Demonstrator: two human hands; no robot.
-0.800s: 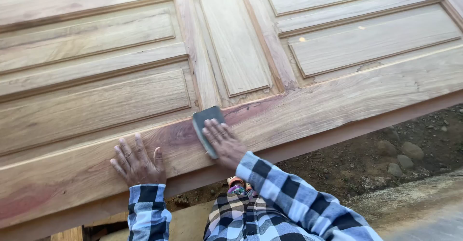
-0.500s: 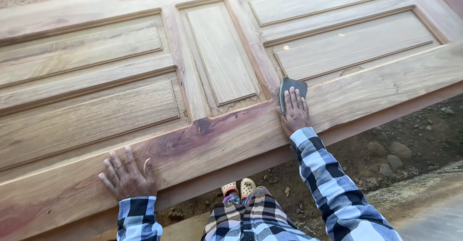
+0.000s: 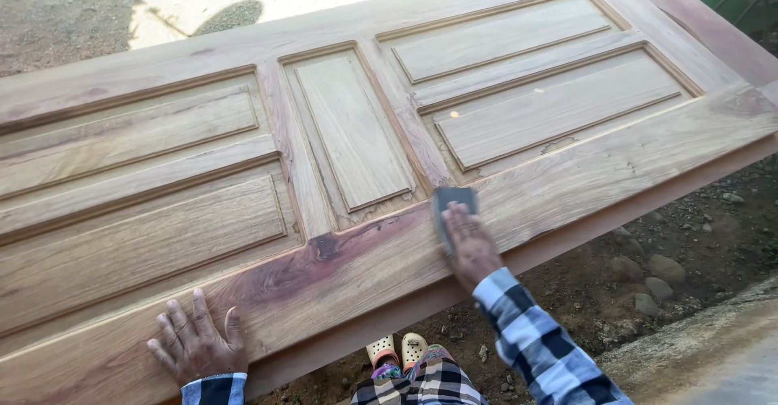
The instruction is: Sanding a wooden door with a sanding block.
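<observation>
Your only view comes from the head camera, looking steeply down from close above the panelled wooden door, its near edge low in frame, bare ground beyond the far side.

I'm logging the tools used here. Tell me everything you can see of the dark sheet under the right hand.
The sanding sheet is a small dark grey piece, roughly rectangular, looking like abrasive paper or a thin pad. It lies flat on the wooden door, on the long near rail just below the middle panel. The right hand presses on it with flat fingers, covering its near half; only the far end shows. Its grit and underside are hidden.
</observation>
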